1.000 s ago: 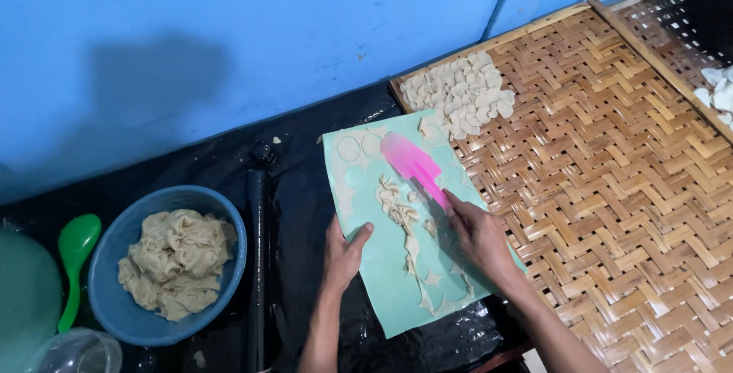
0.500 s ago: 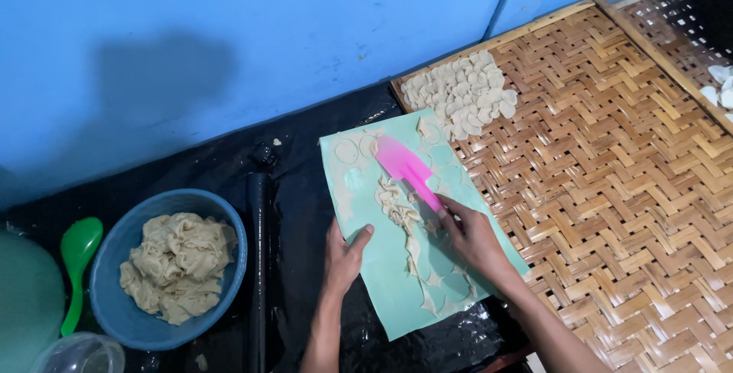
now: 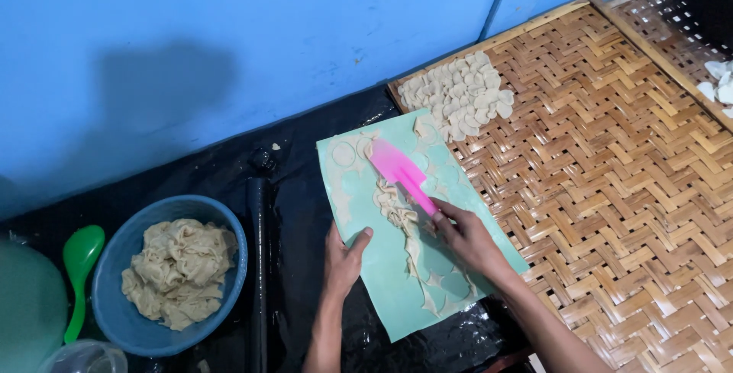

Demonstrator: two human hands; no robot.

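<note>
Right hand (image 3: 469,239): fingers closed round the handle of a pink scraper (image 3: 401,173), its blade lying flat on the green mat (image 3: 382,281) among the dough.
Left hand (image 3: 342,258): spread flat, palm down on the mat's near left edge, gripping nothing, pinning the mat to the black worktop (image 3: 298,213).
Dough on the mat (image 3: 397,209): a ragged strip of trimmings runs down the middle, with a few round cut-outs near the far end, so lifting looks only partly done.
Done so far: a heap of cut dough rounds (image 3: 462,98) sits in the far corner of the woven bamboo tray (image 3: 611,190), most of which is bare.
Left to do: a blue bowl (image 3: 172,277) to the left holds a large mound of unrolled dough, so I'd judge plenty remains.
</note>
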